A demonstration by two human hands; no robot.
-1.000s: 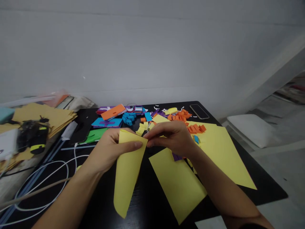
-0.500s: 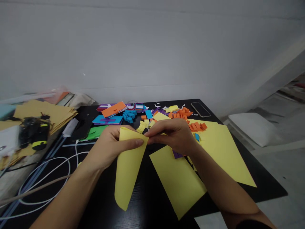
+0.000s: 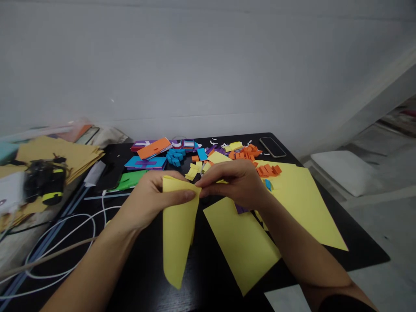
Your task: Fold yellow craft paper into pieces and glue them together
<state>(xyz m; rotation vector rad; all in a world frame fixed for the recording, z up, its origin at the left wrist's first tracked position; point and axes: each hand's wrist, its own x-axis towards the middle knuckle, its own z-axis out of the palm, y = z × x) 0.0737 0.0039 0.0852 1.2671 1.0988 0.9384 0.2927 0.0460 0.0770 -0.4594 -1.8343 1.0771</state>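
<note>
A sheet of yellow paper [image 3: 178,242], bent over on itself, hangs above the black table between my hands. My left hand [image 3: 156,197] grips its upper part, the thumb lying across the front and the fingers hidden behind. At the top right corner of the sheet, my right hand [image 3: 235,182] pinches the edge between thumb and fingertips. Below my right forearm lies a flat yellow rectangle of paper [image 3: 242,247]. Larger yellow sheets [image 3: 305,203] spread out to the right.
Small orange paper pieces [image 3: 248,152], blue pieces [image 3: 175,157] and folded paper stacks [image 3: 146,163] lie toward the wall. A phone [image 3: 272,147] rests at the back right corner. White cables [image 3: 94,221] loop at left, near brown envelopes [image 3: 65,151]. A white cushion [image 3: 339,171] sits beyond the table.
The hanging lower end of the yellow paper has swung slightly right. Both hands keep their hold, and the view has shifted a little.
</note>
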